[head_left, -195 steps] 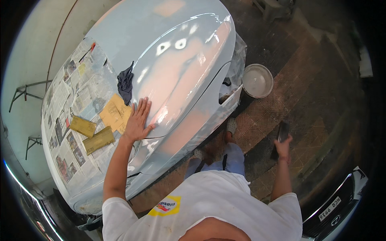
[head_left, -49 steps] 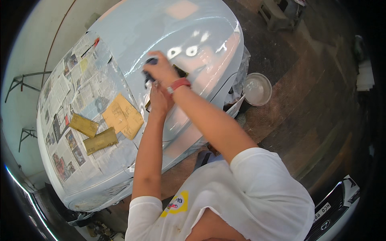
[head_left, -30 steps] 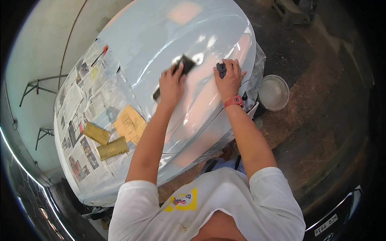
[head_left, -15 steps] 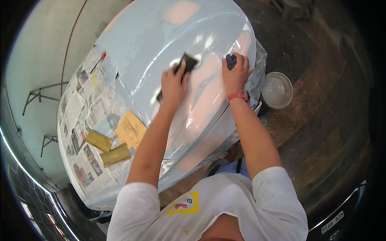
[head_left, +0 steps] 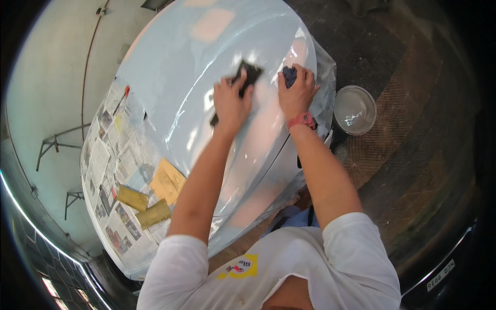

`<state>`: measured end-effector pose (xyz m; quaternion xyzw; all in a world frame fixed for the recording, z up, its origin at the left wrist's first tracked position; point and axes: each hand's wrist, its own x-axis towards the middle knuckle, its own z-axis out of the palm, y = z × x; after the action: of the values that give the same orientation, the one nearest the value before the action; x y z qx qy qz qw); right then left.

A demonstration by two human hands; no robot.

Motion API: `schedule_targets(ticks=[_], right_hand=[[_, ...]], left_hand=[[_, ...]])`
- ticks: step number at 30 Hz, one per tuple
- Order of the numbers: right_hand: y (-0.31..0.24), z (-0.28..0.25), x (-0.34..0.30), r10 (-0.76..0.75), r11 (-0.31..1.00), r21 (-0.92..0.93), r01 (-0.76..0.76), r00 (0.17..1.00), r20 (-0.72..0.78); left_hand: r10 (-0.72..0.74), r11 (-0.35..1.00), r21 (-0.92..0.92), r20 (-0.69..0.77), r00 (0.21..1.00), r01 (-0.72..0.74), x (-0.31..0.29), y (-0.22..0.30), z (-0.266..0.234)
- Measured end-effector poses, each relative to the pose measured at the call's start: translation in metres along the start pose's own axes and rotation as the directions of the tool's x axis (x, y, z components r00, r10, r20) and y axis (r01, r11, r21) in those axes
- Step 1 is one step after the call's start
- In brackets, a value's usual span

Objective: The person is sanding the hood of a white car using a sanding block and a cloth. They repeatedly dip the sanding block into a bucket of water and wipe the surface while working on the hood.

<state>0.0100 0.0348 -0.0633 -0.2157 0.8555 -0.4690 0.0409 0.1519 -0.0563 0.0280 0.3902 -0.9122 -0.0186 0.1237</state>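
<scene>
A rounded car panel (head_left: 196, 77), pale blue-grey with pinkish patches and a wet shine, lies in front of me. My left hand (head_left: 232, 106) is wrapped over a long, dark sanding block (head_left: 251, 75) pressed flat on it; the block's ends stick out past the fingers. To the right, near the panel's edge, my right hand (head_left: 298, 95) grips a crumpled dark blue cloth or sponge (head_left: 289, 76), whose exact kind I cannot make out. It rests on or just over the surface. Whitish wet smears surround the block.
Newspaper (head_left: 106, 155) under plastic covers the left part of the car. On it lie tan paper sheets (head_left: 166, 181) and two yellowish blocks (head_left: 154, 213). A round basin of water (head_left: 355, 110) stands on the patterned floor (head_left: 385, 142) at right. Metal brackets (head_left: 57, 142) jut from the left wall.
My left hand and the sanding block have slid to the right across the panel. The right hand stays close to the same spot by the edge. The whole view has shifted slightly.
</scene>
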Motion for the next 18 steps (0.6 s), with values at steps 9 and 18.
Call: schedule_targets(ticks=[9, 18], right_hand=[[-0.014, -0.003, -0.007, -0.012, 0.997, 0.071, 0.009, 0.999, 0.045], [0.000, 0.002, 0.001, 0.022, 0.999, 0.045, -0.022, 1.000, -0.001]], left_hand=[[0.041, 0.995, 0.088, -0.022, 0.999, -0.039, 0.056, 0.004, 0.019], [0.239, 0.967, 0.082, 0.052, 0.970, -0.243, 0.036, 0.008, 0.013]])
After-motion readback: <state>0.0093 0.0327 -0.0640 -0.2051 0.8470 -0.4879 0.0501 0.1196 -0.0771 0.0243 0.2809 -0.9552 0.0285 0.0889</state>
